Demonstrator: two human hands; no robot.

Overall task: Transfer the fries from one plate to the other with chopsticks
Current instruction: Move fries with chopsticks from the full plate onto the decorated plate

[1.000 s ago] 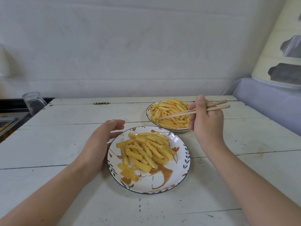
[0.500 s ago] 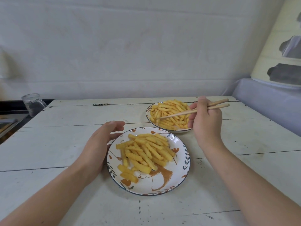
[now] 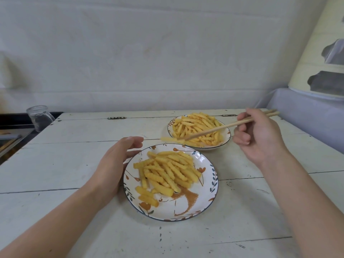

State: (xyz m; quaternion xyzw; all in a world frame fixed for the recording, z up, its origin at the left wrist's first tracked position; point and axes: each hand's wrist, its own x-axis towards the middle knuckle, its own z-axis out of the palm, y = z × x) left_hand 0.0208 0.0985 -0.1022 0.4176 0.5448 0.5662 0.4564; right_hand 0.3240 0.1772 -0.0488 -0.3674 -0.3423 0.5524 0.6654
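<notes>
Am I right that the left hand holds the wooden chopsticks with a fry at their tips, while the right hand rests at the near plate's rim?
No, the hands are swapped. The head view shows the right hand holding the wooden chopsticks with a blurred yellow fry at their tips, while the left hand rests at the rim of the near flower-patterned plate.

Soft, even daylight, faint shadows; wide-angle bending at edges, motion blur on the carried fry (image 3: 168, 139).

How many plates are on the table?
2. The near plate sits by the left hand; the far plate sits behind it, under the chopsticks.
</notes>
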